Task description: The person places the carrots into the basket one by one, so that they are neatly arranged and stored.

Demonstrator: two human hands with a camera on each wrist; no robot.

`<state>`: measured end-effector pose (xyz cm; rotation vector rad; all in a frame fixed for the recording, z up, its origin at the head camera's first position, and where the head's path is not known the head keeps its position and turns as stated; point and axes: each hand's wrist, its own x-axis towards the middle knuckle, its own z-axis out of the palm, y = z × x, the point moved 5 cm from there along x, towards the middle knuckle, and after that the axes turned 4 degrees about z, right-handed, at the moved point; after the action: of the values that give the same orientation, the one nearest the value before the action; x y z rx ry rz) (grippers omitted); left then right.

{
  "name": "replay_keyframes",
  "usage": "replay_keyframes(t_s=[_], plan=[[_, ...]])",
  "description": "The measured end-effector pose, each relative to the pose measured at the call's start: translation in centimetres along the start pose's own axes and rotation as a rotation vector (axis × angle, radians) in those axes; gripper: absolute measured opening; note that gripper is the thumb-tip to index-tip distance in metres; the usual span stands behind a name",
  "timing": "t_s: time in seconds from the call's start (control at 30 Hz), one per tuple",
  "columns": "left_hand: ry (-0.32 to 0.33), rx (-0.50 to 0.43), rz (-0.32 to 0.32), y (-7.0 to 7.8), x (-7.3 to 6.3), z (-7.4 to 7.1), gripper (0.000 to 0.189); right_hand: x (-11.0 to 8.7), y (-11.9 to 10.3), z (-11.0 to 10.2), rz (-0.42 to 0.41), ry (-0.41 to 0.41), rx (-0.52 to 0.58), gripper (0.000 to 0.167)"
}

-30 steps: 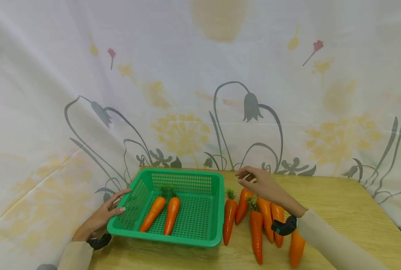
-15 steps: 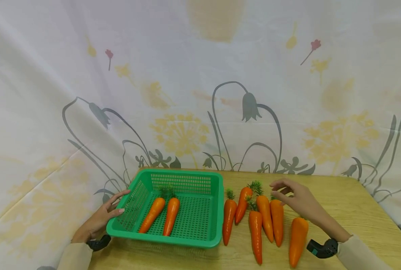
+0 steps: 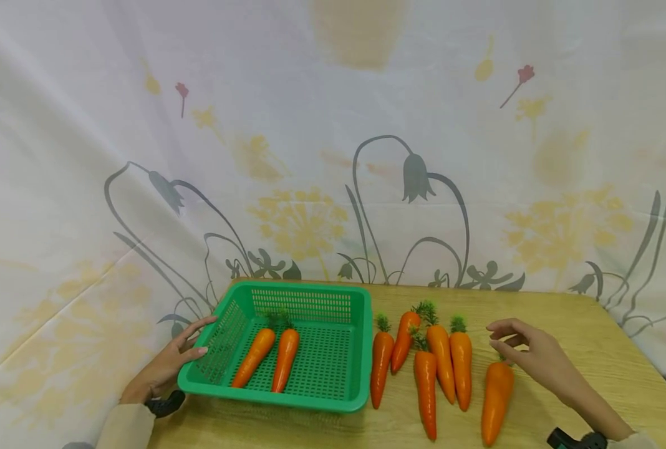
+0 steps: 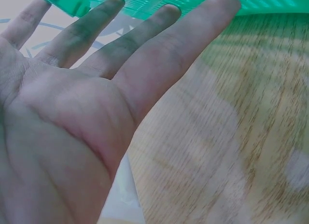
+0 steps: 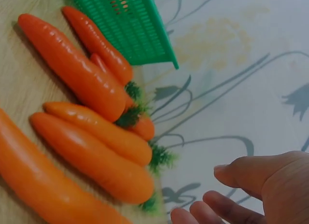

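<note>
We are hovering the right grip (image 3: 535, 357), relaxed and holding nothing | rightmost carrot (image 3: 497, 404) is lying on the surface (image 3: 591, 324), just near-left, long axis running near-far | left grip (image 3: 166, 363), farther off, is touching the basket (image 3: 277, 400), fingers extended

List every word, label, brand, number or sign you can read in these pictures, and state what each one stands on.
None can be read.
Green basket: no lettering shows.
Carrots: no labels or stickers show.
Backdrop: printed flowers and plants, no letters or numbers.
Left wrist device and right wrist device: too small to tell whether they bear any marking.
</note>
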<state>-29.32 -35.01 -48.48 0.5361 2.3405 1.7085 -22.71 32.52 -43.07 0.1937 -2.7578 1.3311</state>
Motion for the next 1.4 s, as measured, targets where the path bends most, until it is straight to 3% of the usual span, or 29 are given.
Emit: replay_keyframes(t_s=[0.27,0.43,0.9,1.0,1.23,1.4], plan=[[0.004,0.02,0.001,-0.1,0.0,0.0,0.062,-2.0,2.6,-0.4,0.088,0.017,-0.064,0.037],[0.003,0.021,0.004,-0.1,0.0,-0.1,0.063,-2.7,4.0,-0.5,0.171,0.009,-0.088,0.049],[0.006,0.004,-0.005,-0.2,0.0,0.0,0.063,-1.9,7.1,1.1,0.284,-0.13,-0.141,0.064],[0.004,0.006,0.001,-0.1,-0.1,0.0,0.063,-1.9,7.2,1.5,0.303,-0.135,-0.12,0.066],[-0.007,0.014,0.022,0.0,-0.1,-0.1,0.062,-2.0,7.3,2.7,0.377,-0.149,0.039,0.061],[-0.001,0.006,0.012,-0.1,0.0,-0.1,0.063,-2.0,7.1,3.4,0.423,-0.14,0.002,0.067]])
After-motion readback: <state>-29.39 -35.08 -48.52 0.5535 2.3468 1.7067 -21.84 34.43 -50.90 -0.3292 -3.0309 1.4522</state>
